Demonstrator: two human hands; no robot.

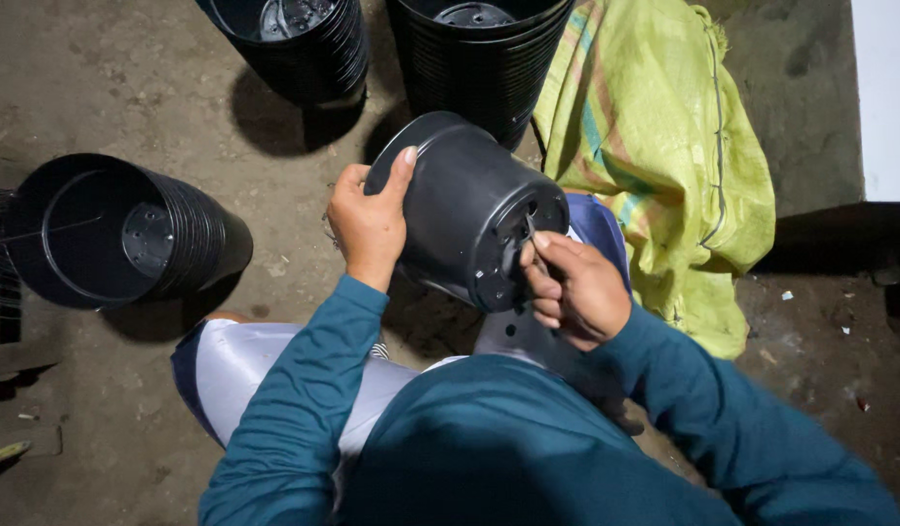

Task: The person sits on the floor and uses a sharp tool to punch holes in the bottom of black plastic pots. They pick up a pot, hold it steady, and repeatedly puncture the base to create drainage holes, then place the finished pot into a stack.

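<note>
One black plastic pot point(469, 209) is tipped on its side over my lap, mouth away from me, base toward my right side. My left hand point(370, 222) is clamped on the rim, thumb hooked over the edge, steadying it. My right hand point(576, 287) is closed at the base, fingers point(539, 275) pinched around a thin, pale blade-like tool (too small to tell exactly what) whose tip sits at one of the drain holes.

Step in hand, as I judge it: working the holes in the pot's bottom, partway round. Next move calls for a firm left grip so the pot does not roll, and a small turn of the pot to bring a fresh hole under the tool.

Three stacks of nested black pots stand about on the dirt floor point(99, 419): one lying on its side point(128, 229) to my left, two upright point(299, 39) point(479, 54) ahead. Yellow woven sack point(664, 146) lies crumpled just beside the pot, to the right.
</note>
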